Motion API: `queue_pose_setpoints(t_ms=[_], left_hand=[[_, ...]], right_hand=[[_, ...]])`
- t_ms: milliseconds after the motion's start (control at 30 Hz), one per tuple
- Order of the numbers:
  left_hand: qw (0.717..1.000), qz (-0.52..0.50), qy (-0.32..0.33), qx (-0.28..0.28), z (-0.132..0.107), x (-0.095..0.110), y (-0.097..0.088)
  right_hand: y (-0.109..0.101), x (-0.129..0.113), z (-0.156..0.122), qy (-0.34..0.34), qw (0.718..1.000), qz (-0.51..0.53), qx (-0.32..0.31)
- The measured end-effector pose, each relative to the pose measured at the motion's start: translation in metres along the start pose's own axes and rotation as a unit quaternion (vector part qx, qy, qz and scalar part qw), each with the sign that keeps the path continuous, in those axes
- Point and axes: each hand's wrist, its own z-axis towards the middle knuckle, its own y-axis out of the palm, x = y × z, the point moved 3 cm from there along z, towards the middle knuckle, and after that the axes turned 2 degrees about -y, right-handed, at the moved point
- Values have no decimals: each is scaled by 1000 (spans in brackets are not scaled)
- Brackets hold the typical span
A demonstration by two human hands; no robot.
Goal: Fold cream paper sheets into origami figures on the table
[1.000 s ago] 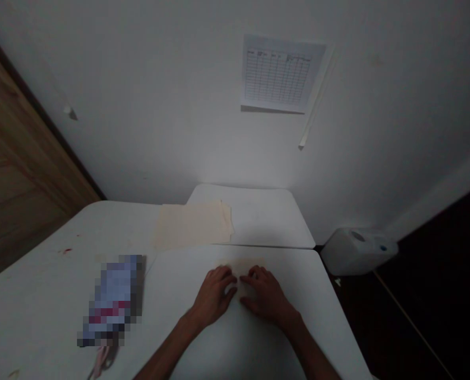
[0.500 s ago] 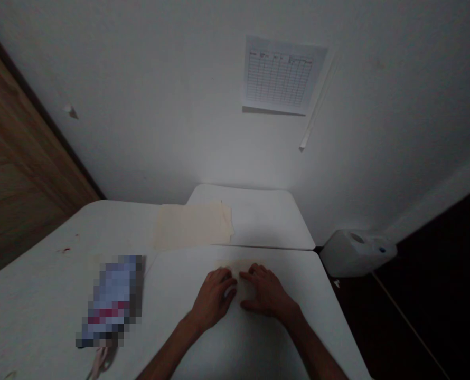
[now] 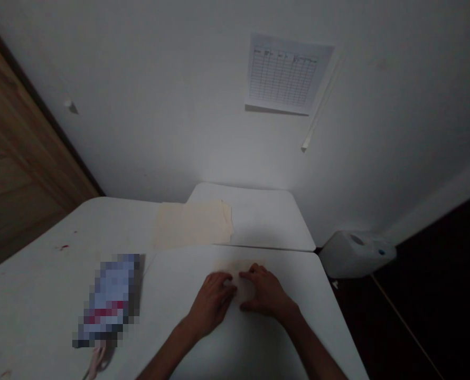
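Note:
A pale beige, thin, sheet-like piece (image 3: 238, 266) lies on the white table, its back edge showing beyond my fingers; I cannot tell its kind. My left hand (image 3: 213, 301) rests at its left side with bent fingers, the thumb and forefinger slightly apart. Across from it, my right hand (image 3: 269, 293) lies over the right side, its thumb and forefinger spread wide. A narrow gap separates the two hands. Their fingertips are dark and partly hidden, and nothing clearly shows gripped between them.
Another beige sheet (image 3: 193, 224) lies farther back across the table joint. At left, a blurred-out pale blue item (image 3: 110, 293) sits on the white table (image 3: 171, 274). A printed chart (image 3: 286, 76) hangs on the wall. A white jug (image 3: 349, 256) stands right of the table.
My left hand has shifted slightly down and left, and its thumb and forefinger have come closer together. My right hand stays almost where it was. The view has tilted slightly.

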Motion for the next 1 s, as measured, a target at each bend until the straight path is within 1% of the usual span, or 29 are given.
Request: queue_pose_setpoints(t_ms=[67,167,267,400,467,600,733,867,1000], left_hand=[[1000,7,19,-20,-7,4,-1],[997,37,24,-64,-14,10,-1],[994,53,22,-95,-14,15,-2],[992,53,27,-115,-12,17,-5],[991,54,33,-115,-13,16,-3],[993,69,35,-85,-19,13,1],[994,78,1,-82,-19,9,4],[993,95,-34,-68,-16,0,0],[991,112,-53,-57,-17,-11,-4]], right_hand=[[0,0,0,0,1000,0,2],[0,0,0,4,1000,-6,1],[-1,-2,0,6,1000,-11,-6],[-4,-4,1,8,1000,-18,-12],[-5,-5,1,14,1000,-20,-20],[-5,-6,2,23,999,-20,-31],[-3,-4,2,25,999,-16,-29],[-1,-2,2,19,1000,-12,-17],[0,-2,1,23,1000,-9,-19]])
